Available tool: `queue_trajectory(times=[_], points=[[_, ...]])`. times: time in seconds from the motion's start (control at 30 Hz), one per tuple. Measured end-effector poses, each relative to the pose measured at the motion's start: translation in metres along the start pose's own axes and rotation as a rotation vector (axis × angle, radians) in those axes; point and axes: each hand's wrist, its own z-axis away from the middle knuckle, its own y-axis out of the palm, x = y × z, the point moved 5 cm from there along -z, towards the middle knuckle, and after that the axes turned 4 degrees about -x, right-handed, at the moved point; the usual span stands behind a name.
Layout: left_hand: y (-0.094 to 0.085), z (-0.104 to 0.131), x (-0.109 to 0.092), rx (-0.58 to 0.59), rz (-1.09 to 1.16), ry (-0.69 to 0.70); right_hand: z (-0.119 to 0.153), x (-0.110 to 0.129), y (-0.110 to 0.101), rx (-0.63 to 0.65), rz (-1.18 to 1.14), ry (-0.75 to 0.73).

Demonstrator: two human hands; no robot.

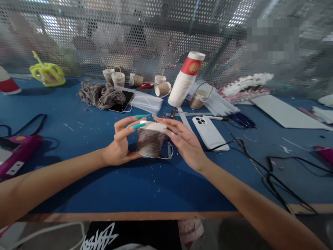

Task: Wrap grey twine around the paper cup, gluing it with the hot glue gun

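Observation:
Between my two hands, just above the blue table, is a small paper cup wrapped in grey-brown yarn, with a white band along its top. My left hand grips it from the left, long teal nails over the top and the thumb under the lower edge. On the right, the fingers of my right hand are pressed together against the white band and upper side. Its fingertips are partly hidden behind the cup. A thin pale cord curves out by the cup's lower right.
A tall stack of paper cups leans behind my hands. Around it are a grey yarn bundle, small wrapped cups with handles, a white phone and black cables. A magenta power strip lies left.

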Motion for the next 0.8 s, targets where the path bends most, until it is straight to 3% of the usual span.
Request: queue_trajectory(times=[0.2,0.53,0.8], points=[[0.0012,-0.0042,-0.0062,-0.084,0.037,0.096,0.0022,-0.0004,0.0017,-0.006,0.072,0.005],[0.0026,0.0051,-0.0027,-0.016,-0.002,0.091,0.0007,-0.0040,0.0018,-0.026,0.074,0.014],[0.0066,-0.0011,-0.0057,0.071,0.015,0.124,0.0003,-0.0042,0.0030,-0.054,0.090,0.041]])
